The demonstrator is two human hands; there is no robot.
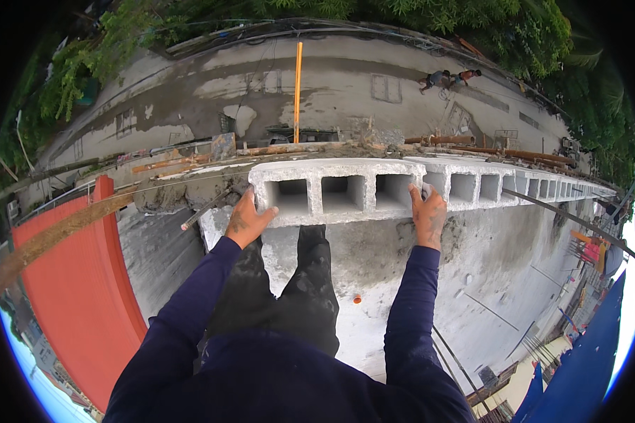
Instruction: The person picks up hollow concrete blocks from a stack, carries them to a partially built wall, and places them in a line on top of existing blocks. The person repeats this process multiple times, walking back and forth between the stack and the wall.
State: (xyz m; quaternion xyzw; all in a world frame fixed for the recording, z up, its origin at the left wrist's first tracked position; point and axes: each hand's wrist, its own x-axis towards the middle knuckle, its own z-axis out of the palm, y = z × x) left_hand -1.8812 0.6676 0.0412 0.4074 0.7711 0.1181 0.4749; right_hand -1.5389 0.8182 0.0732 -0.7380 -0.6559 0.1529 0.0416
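A grey hollow concrete block (342, 217) with three square holes lies across the line of the wall in front of me. My left hand (247, 217) grips its left end, thumb on the near face and fingers round the far side. At its right end my right hand (428, 211) is closed on the edge, where the neighbouring block (436, 178) begins. A row of like blocks (536, 185) runs off to the right. Left of the block, wet mortar (164, 194) covers the wall top, and a thin string passes over it.
A rusty bar (204, 209) sticks out by my left hand; a long dark rod (571, 218) crosses at right. Beyond the wall, far below, two people (450, 79) are on a road (212, 84). An orange pole (298, 92) stands past the wall. Red sheeting (77, 282) is at left.
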